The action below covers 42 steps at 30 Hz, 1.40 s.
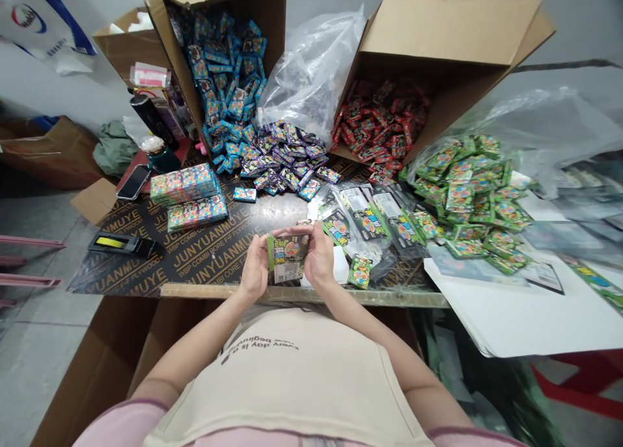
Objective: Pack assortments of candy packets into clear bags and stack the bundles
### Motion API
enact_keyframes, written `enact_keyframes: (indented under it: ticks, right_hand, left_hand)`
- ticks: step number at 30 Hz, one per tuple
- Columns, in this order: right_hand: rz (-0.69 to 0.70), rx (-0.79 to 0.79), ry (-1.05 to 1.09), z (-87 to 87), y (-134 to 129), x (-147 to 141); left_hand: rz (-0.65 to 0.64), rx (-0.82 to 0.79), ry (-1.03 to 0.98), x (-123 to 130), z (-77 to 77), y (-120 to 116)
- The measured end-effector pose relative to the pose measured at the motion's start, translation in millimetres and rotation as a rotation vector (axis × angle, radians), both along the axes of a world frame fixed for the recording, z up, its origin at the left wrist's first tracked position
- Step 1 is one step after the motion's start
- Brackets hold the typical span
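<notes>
In front of my apron, close to the table's near edge, both hands hold a green-and-black printed packet (288,257) with a pale label patch on its lower part. My left hand (255,265) grips its left side, and my right hand (320,257) its right side. The fingertips behind it are partly hidden. Just right of my right hand lies a small green packet (360,271). Beyond it are several flat black-and-green printed pouches (363,213), some overlapping under clear plastic.
Cartons spill blue packets (228,77) and red packets (379,122); purple packets (287,152) lie between. Green packets (472,187) are heaped right, near white sheets (477,311). Stacked packs (187,184), a phone (134,181), a jar (158,154) and a tape dispenser (121,244) stand left.
</notes>
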State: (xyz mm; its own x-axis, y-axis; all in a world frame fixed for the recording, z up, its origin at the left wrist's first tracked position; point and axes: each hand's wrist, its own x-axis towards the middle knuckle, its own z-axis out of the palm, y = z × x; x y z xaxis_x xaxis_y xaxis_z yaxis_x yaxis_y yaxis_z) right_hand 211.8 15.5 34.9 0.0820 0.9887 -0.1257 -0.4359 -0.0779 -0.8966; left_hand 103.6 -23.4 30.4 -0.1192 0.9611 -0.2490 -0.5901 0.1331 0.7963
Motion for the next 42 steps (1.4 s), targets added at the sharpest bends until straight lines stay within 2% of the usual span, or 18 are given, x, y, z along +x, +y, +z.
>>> enact_keyframes:
  ticks: [3,5,10,14,17,21,23,26,28,31,35,37,40,42]
  right_hand:
    - [-0.018,-0.006,-0.001,-1.9,-0.7,-0.5]
    - [-0.001,-0.024,0.020,-2.9,1.3,1.1]
    - [0.122,0.024,0.075,-4.0,10.0,13.3]
    - [0.166,0.129,-0.100,-7.3,14.8,28.3]
    - [0.159,0.287,-0.259,-9.9,12.9,38.0]
    - [0.181,0.431,-0.385,-7.7,5.6,46.2]
    - [0.201,0.439,-0.435,-4.3,3.1,48.7]
    - [0.249,0.412,-0.484,1.7,2.9,51.5]
    - [0.305,0.379,-0.493,5.6,4.4,52.5]
    - [0.379,0.327,-0.487,11.0,7.4,51.9]
    - [0.418,0.289,-0.475,17.6,10.3,48.2]
    - [0.430,0.294,-0.481,19.6,11.2,47.2]
    - [0.423,0.365,-0.546,17.1,10.7,49.0]
    - [0.367,0.490,-0.616,10.0,7.7,51.9]
  left_hand:
    - [-0.017,-0.117,-0.051,3.2,7.2,4.4]
    - [-0.029,-0.141,-0.040,2.0,7.5,9.4]
    - [0.013,0.005,0.150,-12.8,7.8,22.6]
    - [-0.059,0.079,0.327,-29.5,13.4,26.4]
    - [-0.071,0.182,0.530,-36.4,16.6,22.9]
    - [-0.011,0.403,0.822,-40.0,18.9,15.8]
    - [-0.019,0.531,0.930,-42.8,21.1,13.9]
    - [-0.095,0.703,1.079,-48.3,27.1,13.4]
    - [-0.129,0.758,1.147,-50.6,32.0,14.1]
    - [-0.114,0.703,1.147,-49.9,38.3,16.2]
    - [-0.178,0.462,1.018,-46.3,43.6,19.6]
    - [-0.212,0.403,0.976,-45.9,45.2,20.3]
    - [-0.195,0.495,1.032,-47.5,46.2,18.9]
    - [-0.174,0.595,1.116,-49.4,44.5,16.7]
